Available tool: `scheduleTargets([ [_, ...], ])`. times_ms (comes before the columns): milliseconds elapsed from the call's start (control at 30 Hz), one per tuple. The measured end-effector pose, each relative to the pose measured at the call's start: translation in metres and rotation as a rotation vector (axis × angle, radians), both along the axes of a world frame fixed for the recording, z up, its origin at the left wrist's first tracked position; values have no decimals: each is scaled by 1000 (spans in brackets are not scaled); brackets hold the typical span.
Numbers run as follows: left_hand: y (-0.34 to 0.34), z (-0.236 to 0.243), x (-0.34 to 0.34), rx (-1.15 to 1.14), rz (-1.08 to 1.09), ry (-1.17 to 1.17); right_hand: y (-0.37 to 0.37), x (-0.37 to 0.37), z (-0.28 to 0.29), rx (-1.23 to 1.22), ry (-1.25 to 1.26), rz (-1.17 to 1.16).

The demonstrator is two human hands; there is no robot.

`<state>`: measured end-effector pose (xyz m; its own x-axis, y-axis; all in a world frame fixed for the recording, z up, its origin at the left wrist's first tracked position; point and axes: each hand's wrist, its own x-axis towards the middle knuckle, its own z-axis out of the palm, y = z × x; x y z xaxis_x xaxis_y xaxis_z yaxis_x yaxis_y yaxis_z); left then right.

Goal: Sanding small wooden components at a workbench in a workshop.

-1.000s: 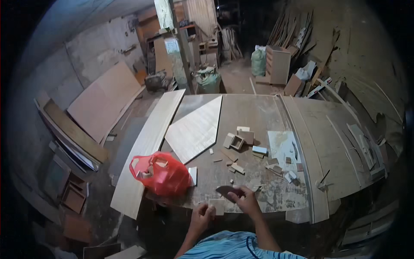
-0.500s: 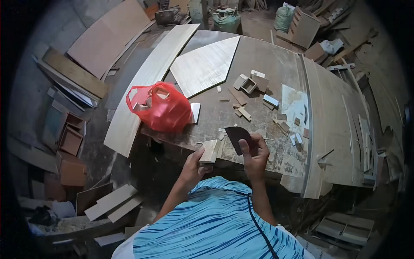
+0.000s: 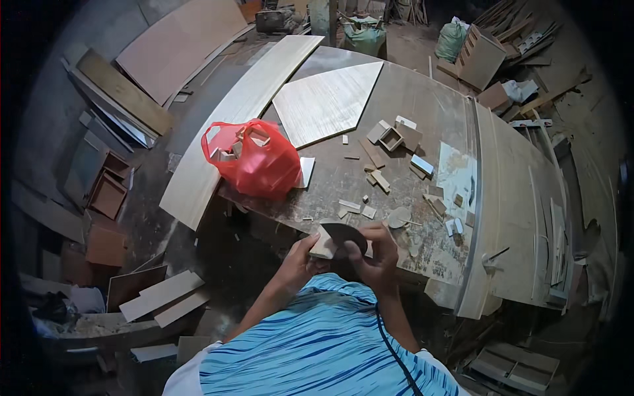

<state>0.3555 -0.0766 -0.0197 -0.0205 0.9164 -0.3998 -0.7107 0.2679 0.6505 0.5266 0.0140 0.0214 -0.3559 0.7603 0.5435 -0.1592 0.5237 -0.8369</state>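
Close to the near edge of the workbench (image 3: 264,206), my left hand (image 3: 296,262) grips a small pale wooden block (image 3: 322,246), thumb on its left side. My right hand (image 3: 379,259) pinches a dark, half-round piece of sandpaper (image 3: 345,235) between thumb and fingers. The sandpaper overlaps the block's right side; whether the two press together I cannot tell. Beyond my left hand stands a red plastic bag (image 3: 261,162) with wood pieces in it. Several small offcuts (image 3: 380,179) and a hollow wooden box (image 3: 391,138) lie farther off on the bench.
A long pale board (image 3: 251,112) runs along the bench's left side, overhanging its near edge. Next to it lies a large angled panel (image 3: 330,102). A long raised strip (image 3: 477,218) borders the right side. Loose boards (image 3: 162,295) are stacked low at left.
My right hand has moved left and slightly down, bringing the sandpaper from beside the wooden block to over its right side. My left hand still holds the block.
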Motion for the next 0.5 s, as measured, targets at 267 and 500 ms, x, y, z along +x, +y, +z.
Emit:
scheduleTargets([
  [267, 2, 13, 0, -29, 18, 114, -1, 2, -1, -235, 75, -134],
  [500, 30, -9, 1, -29, 240, -662, 1, -17, -5, -452, 155, -199],
])
